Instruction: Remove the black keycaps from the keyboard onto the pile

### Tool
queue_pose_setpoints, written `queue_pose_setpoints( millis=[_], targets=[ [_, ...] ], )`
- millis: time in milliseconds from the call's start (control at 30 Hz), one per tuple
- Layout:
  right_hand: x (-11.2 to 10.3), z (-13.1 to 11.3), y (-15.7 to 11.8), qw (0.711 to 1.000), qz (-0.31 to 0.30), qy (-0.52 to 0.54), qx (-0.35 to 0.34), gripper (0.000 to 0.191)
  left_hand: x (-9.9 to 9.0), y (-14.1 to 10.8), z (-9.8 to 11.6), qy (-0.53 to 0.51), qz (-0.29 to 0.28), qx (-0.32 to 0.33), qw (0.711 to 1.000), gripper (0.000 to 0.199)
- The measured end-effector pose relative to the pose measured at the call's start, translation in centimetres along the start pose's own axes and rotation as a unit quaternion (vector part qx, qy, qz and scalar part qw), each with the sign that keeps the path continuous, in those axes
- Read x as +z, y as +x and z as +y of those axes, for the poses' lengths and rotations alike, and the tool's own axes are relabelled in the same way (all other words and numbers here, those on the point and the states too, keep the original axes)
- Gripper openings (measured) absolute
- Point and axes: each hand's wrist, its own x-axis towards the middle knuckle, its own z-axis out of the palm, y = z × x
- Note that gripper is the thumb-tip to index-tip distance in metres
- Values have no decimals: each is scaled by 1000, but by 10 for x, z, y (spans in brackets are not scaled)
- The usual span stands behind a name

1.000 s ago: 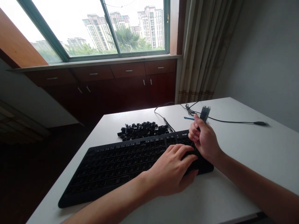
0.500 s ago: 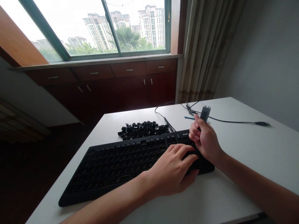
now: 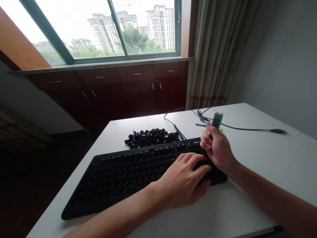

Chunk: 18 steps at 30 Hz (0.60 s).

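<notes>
A black keyboard [image 3: 128,172] lies slantwise on the white table, most of its visible key positions bare of caps. My left hand [image 3: 184,180] grips it over the right-hand keys, fingers curved on top and the thumb low by the near edge. Just beyond, my right hand [image 3: 218,147] is closed around the dark grey handle of a keycap puller [image 3: 218,119], held upright above the keyboard's right end. A thin wire shows below that fist; its lower end is hidden. Behind the keyboard sits a heap of loose black keycaps [image 3: 153,137].
A black cable [image 3: 242,128] runs from a tangled bundle to a USB plug [image 3: 277,131] on the right. Near the bundle lies a slim blue tool [image 3: 200,125], partly hidden by my right hand. The table's [image 3: 267,158] far edge faces dark red cabinets [image 3: 128,96] under a window.
My left index finger has shifted very slightly to the right. The right hand, the keycap puller and the keyboard look practically the same.
</notes>
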Motion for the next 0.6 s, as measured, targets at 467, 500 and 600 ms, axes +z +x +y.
queue_pose_setpoints(
  millis=[467,500,600],
  targets=[
    [2,-1,0,1000,8,-4,-1,42,1,0,-1,1,5,5,1000,36],
    [1,-1,0,1000,7,-4,-1,42,1,0,-1,1,5,5,1000,36],
    [1,-1,0,1000,5,-6,2,41,1,0,-1,2,7,5,1000,36]
  ],
)
